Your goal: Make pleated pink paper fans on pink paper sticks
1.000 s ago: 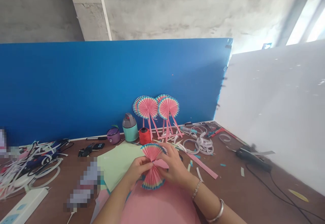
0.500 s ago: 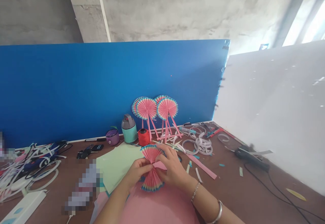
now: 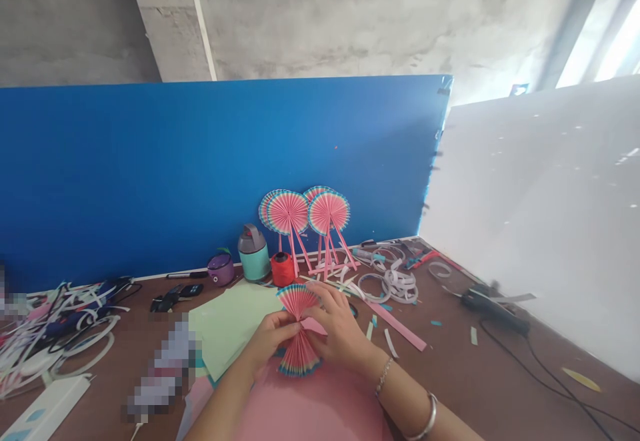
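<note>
**Both hands stay pinched on the pleated fan**

Little has moved since the earlier frames: the pleated paper fan [image 3: 299, 326] sits in the same grip, and only the view has drifted slightly, so the hands appear a touch further left.

The fan is held just above the table [image 3: 475, 374], near the middle of its front edge and over a large pink sheet [image 3: 320, 408]. It is pink paper folded in tight pleats and squeezed at a narrow waist. One half spreads toward the far edge and the other toward the front edge, like an hourglass. Each outer rim carries thin bands of teal and white.

The left hand [image 3: 267, 340] is curled, with thumb and fingertips closed on the waist from the left. The right hand [image 3: 340, 331] is bent over the fan's right side, its fingers closed on the pleats, with a flat pink flap showing at its fingertips. Two bracelets ring that wrist.

A pale green sheet [image 3: 225, 324] lies just left of the hands. Finished fans on sticks [image 3: 300, 213] lean against the blue board [image 3: 150, 174] at the far edge. Beside them stand a red thread spool [image 3: 283, 269], a teal cup [image 3: 253, 252] and a small purple pot [image 3: 222, 269]. White tape rings [image 3: 397, 284] lie toward the far right corner. A black tool [image 3: 493, 311] rests by the right edge and a power strip [image 3: 47, 408] at the front left corner.
</note>
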`<state>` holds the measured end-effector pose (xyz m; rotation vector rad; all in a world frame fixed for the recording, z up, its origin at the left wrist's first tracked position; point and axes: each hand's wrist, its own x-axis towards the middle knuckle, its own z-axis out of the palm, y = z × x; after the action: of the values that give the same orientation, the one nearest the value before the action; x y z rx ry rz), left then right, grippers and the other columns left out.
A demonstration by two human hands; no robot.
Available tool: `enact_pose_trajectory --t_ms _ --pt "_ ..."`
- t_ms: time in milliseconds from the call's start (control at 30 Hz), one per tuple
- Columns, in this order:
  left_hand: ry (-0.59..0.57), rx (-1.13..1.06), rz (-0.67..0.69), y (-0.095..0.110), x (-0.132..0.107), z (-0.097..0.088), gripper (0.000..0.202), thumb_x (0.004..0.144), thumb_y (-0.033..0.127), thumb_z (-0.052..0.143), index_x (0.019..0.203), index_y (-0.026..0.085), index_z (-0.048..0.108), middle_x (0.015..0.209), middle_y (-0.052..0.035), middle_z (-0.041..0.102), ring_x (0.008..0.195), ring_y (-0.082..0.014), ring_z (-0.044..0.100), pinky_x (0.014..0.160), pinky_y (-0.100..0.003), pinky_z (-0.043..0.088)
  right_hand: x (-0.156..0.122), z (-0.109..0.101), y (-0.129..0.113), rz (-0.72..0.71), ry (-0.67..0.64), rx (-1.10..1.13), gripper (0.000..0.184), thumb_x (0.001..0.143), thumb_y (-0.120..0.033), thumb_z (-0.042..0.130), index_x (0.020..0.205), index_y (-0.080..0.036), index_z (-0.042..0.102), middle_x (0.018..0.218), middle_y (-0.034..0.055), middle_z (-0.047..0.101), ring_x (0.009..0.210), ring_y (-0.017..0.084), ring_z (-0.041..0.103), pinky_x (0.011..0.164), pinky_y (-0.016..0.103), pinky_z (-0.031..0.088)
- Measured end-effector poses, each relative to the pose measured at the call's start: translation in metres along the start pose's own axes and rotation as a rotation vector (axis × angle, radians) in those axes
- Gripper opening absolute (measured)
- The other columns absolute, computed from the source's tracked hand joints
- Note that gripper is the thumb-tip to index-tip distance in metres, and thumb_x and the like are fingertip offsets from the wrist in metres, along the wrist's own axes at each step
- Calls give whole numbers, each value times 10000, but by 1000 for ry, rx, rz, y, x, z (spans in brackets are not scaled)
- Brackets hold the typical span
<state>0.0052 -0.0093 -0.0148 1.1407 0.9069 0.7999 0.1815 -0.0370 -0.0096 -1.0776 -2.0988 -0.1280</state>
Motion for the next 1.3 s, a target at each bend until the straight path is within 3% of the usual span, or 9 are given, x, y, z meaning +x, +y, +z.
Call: enact_pose_trajectory --t_ms 367,667,867,1033,1200,1300 --pt "-20 2 6 -1 0 -1 310 588 352 794 785 137 689 758 -54 701 694 -186 625 635 -270 420 3 -3 -3 -52 -30 -50 120 735 -155 575 804 -218 651 1343 53 457 1266 282 320 978 467 310" --pt "11 -20 -2 -3 2 1 289 573 310 793 776 134 686 760 -57 710 733 -203 643 690 -297 448 3 0 -1 -75 -12 -48 173 722 -87 541 724 -214 658 1293 36 515 1233 267 368 957 462 340" --pt "86 31 -16 0 1 5 220 578 243 724 762 136 669 746 -46 702 717 -199 641 660 -288 449 3 0 -1 -82 16 -36 171 725 -80 551 744 -209 662 1283 48 521 1219 263 383 956 449 342" --pt "48 10 -13 -2 3 6 251 563 198 688 807 143 666 725 -31 696 721 -196 642 655 -275 449 3 -1 -2 -91 7 -30 164 742 -94 560 745 -214 671 1286 44 517 1218 261 389 960 445 347" --pt "123 -42 -15 -2 2 7 217 587 205 679 795 153 650 720 -20 694 648 -168 635 600 -254 436 4 -5 -2 -80 -57 -27 193 756 -132 588 871 -246 692 1333 37 482 1256 261 357 993 449 329" --pt "109 -54 -11 -1 2 6 241 581 232 714 799 148 653 738 -29 699 679 -177 643 625 -262 450 4 -6 -1 -84 -49 -23 189 766 -126 580 869 -241 688 1327 39 491 1262 251 355 998 445 325"
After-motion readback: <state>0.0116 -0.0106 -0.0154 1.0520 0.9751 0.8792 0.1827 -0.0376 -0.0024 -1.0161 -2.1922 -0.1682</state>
